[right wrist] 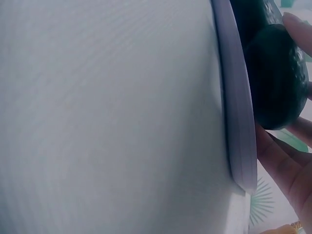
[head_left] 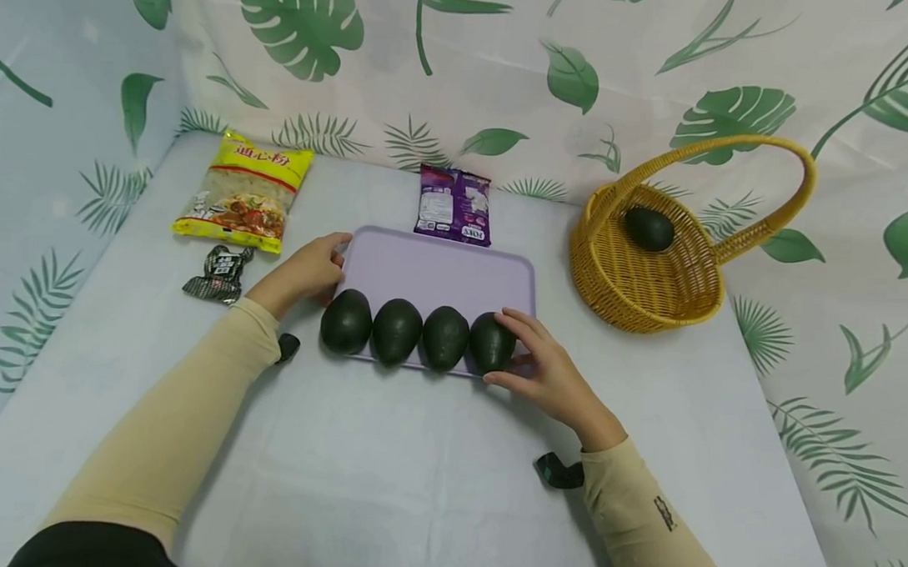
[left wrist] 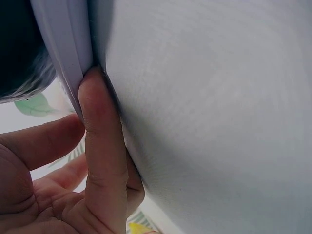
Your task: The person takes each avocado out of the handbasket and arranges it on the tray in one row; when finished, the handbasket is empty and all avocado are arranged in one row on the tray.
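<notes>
Four dark green avocados would be several; several avocados stand in a row along the near side of a lilac tray. At the row's right end, my right hand holds an avocado between thumb and fingers. My left hand is at the tray's left edge. Seen in the left wrist view, its thumb and a finger meet the rim, seemingly pinching it; the other fingertips are partly hidden.
A yellow wicker basket with another avocado inside stands at right. Behind the tray lies a purple packet. A yellow pasta bag and small black packet lie left. Patterned cloth walls surround the table.
</notes>
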Available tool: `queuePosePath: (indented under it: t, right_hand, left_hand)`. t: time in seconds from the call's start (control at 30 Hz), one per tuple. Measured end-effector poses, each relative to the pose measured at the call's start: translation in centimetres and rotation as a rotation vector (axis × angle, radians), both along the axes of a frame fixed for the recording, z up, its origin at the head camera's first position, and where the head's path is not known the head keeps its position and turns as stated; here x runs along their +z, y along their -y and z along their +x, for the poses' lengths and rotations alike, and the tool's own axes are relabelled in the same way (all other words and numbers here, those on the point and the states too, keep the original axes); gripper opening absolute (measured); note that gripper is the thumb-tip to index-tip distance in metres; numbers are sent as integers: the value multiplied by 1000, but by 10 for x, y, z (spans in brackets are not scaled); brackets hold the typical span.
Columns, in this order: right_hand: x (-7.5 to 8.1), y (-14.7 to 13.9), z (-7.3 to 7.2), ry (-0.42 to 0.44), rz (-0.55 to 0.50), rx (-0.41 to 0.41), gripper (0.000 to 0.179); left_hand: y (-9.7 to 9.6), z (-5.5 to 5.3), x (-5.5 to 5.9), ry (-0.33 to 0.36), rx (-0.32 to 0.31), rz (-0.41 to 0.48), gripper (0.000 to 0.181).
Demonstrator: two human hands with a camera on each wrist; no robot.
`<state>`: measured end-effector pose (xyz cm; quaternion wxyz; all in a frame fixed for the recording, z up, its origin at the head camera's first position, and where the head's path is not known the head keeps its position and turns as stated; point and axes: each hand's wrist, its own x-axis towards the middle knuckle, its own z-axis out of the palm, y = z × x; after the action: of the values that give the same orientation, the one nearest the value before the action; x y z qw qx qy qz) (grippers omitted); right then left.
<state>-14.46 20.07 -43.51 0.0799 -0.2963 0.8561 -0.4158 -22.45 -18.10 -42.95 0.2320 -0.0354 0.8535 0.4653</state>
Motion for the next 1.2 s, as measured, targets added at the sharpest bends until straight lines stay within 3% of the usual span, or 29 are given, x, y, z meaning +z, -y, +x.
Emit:
queuePosePath:
  t: [0.43, 0.53, 0.7, 0.97, 1.2]
  right_hand:
    - [6, -4, 0, -31, 27, -27, 82]
    - [10, -8, -2, -76, 37, -41, 80]
    - [29, -18, -10, -152, 17, -69, 79]
    - [95, -35, -19, -258, 34, -188, 75]
    - [98, -77, -52, -244, 78, -321, 76]
  left_hand:
    - [0, 2, 5, -9, -4, -6, 74]
    - [-1, 2, 5, -8, -2, -4, 74]
    - [0, 2, 5, -3, -1, 2, 74]
    - [2, 3, 4, -7, -6, 4, 75]
    - [0, 2, 3, 2, -17, 2, 75]
